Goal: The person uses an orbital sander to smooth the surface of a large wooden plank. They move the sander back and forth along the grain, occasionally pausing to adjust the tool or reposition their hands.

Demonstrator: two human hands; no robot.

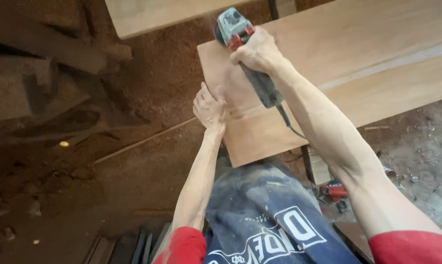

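Note:
A wide reddish wooden board [358, 63] runs from the centre to the upper right. My right hand [256, 50] grips a grey and red power sander [240, 39] pressed on the board's left end; its dark handle and cord [289, 124] trail back along my forearm. My left hand [209, 106] lies flat on the board's left edge, fingers spread, holding nothing. I wear red sleeves and a dark blue apron.
A second pale board [152, 14] lies at the top. Sawdust covers the floor [147, 161]. Dark timber offcuts [40, 58] pile at the left. A thin stick [142, 142] lies on the floor. A red power tool [334, 190] rests below the board.

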